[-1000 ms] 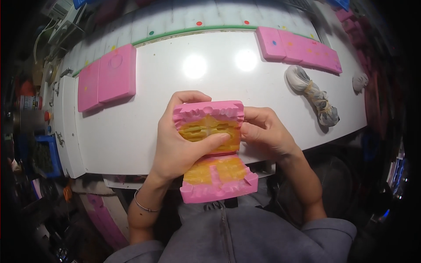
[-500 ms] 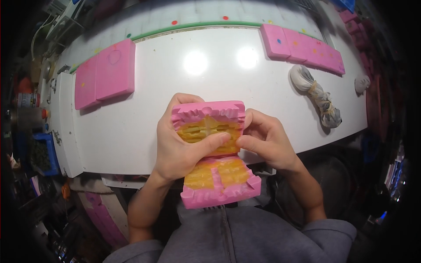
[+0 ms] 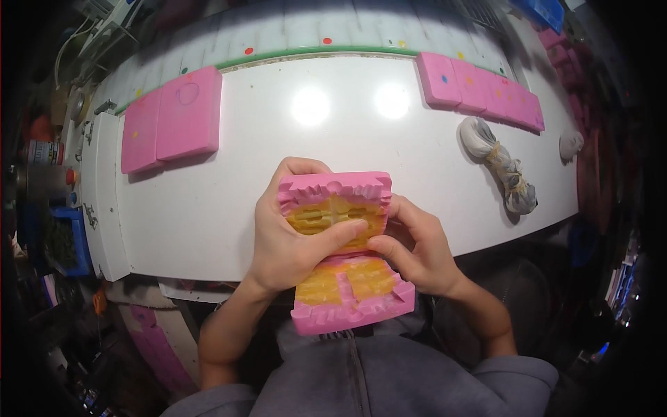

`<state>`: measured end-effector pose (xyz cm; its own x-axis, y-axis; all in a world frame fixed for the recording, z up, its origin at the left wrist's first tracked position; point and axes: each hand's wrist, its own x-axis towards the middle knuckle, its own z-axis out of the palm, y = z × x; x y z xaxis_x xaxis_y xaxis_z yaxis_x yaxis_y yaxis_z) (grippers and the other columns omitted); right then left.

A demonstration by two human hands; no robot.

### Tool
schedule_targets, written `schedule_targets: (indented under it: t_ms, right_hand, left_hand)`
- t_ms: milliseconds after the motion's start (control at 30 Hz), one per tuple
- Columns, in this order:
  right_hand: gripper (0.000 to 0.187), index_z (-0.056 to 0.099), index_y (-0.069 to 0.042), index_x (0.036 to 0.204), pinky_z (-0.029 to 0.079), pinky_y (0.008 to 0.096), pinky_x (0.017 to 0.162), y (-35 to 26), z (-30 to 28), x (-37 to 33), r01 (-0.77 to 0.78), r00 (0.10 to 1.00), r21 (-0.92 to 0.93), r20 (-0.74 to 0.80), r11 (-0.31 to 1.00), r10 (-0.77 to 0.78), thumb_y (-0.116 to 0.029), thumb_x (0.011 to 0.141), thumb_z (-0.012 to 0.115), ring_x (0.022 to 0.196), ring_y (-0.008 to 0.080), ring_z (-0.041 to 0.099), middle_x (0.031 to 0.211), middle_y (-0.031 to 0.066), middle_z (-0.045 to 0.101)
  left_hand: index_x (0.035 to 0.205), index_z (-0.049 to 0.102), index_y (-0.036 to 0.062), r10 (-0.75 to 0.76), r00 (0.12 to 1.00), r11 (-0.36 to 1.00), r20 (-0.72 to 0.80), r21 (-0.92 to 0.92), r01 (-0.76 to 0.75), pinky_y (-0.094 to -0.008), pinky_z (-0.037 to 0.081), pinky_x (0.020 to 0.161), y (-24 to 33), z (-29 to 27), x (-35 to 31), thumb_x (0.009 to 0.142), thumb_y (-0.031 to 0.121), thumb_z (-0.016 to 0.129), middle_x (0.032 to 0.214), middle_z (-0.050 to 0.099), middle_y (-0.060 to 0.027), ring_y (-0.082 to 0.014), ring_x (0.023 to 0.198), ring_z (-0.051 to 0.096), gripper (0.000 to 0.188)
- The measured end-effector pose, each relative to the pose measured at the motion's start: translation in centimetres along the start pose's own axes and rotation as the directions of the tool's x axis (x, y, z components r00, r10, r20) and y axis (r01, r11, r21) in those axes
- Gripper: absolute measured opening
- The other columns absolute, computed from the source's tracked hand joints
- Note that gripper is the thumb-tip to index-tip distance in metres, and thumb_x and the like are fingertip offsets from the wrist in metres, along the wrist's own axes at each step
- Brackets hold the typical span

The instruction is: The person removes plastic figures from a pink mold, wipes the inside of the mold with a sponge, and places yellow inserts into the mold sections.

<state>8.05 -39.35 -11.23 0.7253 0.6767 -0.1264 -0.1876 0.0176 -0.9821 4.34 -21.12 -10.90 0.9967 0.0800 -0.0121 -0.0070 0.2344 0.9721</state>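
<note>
Before my chest, over the front edge of the white table, a pink silicone mold (image 3: pixel 354 320) is spread open, its two halves joined at a crease. Grooved yellow cavities with ridges line both inner faces. My left hand (image 3: pixel 288 240) wraps the upper half's left side, its thumb lying across the yellow face and its fingers behind. On the right side, my right hand (image 3: pixel 420 247) pinches the upper half's edge; the thumb presses near the crease and the fingertips are partly hidden. The lower half hangs toward me, with neither hand gripping it directly.
Pink blocks (image 3: pixel 187 115) stand at the table's far left, with a row of more pink blocks (image 3: pixel 469 87) at far right. A tied cloth bundle (image 3: pixel 501 165) lies on the white table (image 3: pixel 278 139). Beyond runs a pale belt (image 3: pixel 292 28) with coloured dots. Left is a blue crate (image 3: pixel 73 240).
The dots on the belt have shifted left. Both hands and the mold sit slightly lower in view, my right thumb a little nearer the crease. The grip is unchanged.
</note>
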Motion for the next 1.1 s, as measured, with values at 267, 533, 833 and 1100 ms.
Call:
schedule_targets:
  t_ms: [267, 533, 833, 1100]
  right_hand:
    - [0.024, 0.051, 0.003, 0.104, 0.047, 0.0294, 0.072, 0.7, 0.5, 0.0, 0.203, 0.970, -0.315, -0.061, 0.927, -0.234, 0.002, 0.081, 0.059, 0.079, 0.0246, 0.058, 0.088, 0.0136, 0.054]
    - [0.024, 0.053, 0.002, 0.102, 0.046, 0.0304, 0.070, 0.3, 0.5, 0.2, 0.209, 0.969, -0.374, -0.044, 0.904, -0.242, 0.000, 0.080, 0.062, 0.076, 0.0249, 0.057, 0.085, 0.0129, 0.053]
    - [0.028, 0.054, 0.002, 0.101, 0.045, 0.0310, 0.067, -1.0, -0.1, 0.7, 0.206, 0.979, -0.424, 0.085, 0.882, -0.188, -0.005, 0.078, 0.067, 0.073, 0.0257, 0.055, 0.083, 0.0130, 0.053]
    - [0.036, 0.055, 0.001, 0.108, 0.047, 0.0310, 0.076, -1.8, -0.3, 1.7, 0.200, 0.974, -0.378, 0.180, 0.904, -0.140, -0.008, 0.077, 0.069, 0.085, 0.0247, 0.059, 0.095, 0.0141, 0.059]
  left_hand:
    - [0.128, 0.035, 0.0013, -0.141, 0.986, 0.984, 0.086, 0.117, 0.131, -0.0275, 0.048, 0.082, 2.4, -1.2, -0.4, 0.070, 0.000, 0.074, 0.101, 0.059, -0.0099, -0.0157, 0.095, 0.059, 0.070]
    - [0.126, 0.037, -0.0026, -0.169, 0.975, 0.886, 0.144, 0.456, 0.086, -0.0313, 0.047, 0.085, 1.8, -2.2, -1.7, 0.071, 0.009, 0.074, 0.106, 0.059, -0.0178, -0.0252, 0.099, 0.061, 0.068]
    - [0.107, 0.053, -0.0083, -0.269, 0.959, 0.920, 0.090, 0.318, 0.228, -0.0270, 0.050, 0.073, 2.4, -2.3, -2.4, 0.071, 0.011, 0.076, 0.088, 0.067, -0.0132, -0.0138, 0.078, 0.063, 0.047]
    - [0.102, 0.060, -0.0074, -0.280, 0.955, 0.902, 0.097, 0.368, 0.227, -0.0252, 0.050, 0.070, 1.9, -2.7, -2.3, 0.072, 0.011, 0.076, 0.087, 0.067, -0.0120, -0.0106, 0.077, 0.061, 0.039]
